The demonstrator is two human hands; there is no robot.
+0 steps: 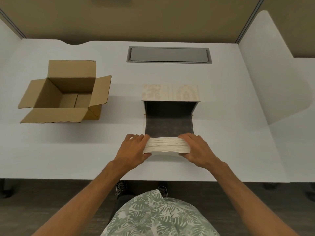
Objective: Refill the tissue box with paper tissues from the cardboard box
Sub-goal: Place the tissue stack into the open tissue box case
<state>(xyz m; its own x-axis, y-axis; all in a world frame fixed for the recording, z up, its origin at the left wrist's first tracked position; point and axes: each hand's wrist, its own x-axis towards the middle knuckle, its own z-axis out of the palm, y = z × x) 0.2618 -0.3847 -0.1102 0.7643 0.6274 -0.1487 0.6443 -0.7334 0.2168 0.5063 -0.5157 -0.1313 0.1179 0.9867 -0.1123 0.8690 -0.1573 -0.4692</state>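
Note:
A white stack of paper tissues point(166, 145) is held just above the table near its front edge. My left hand point(133, 149) grips the stack's left end and my right hand point(197, 149) grips its right end. Right behind the stack stands the tissue box point(170, 92), pale wood-patterned on top, with its front side folded down flat, showing a dark grey inside point(169, 123). The stack's far edge reaches the folded-down flap. An open brown cardboard box point(65, 92) stands at the left of the table; its inside looks empty.
A grey cable hatch point(169, 54) is set into the white table point(68, 150) behind the tissue box. Partition walls close the back and right side. My patterned shirt and shoes show below the table's front edge.

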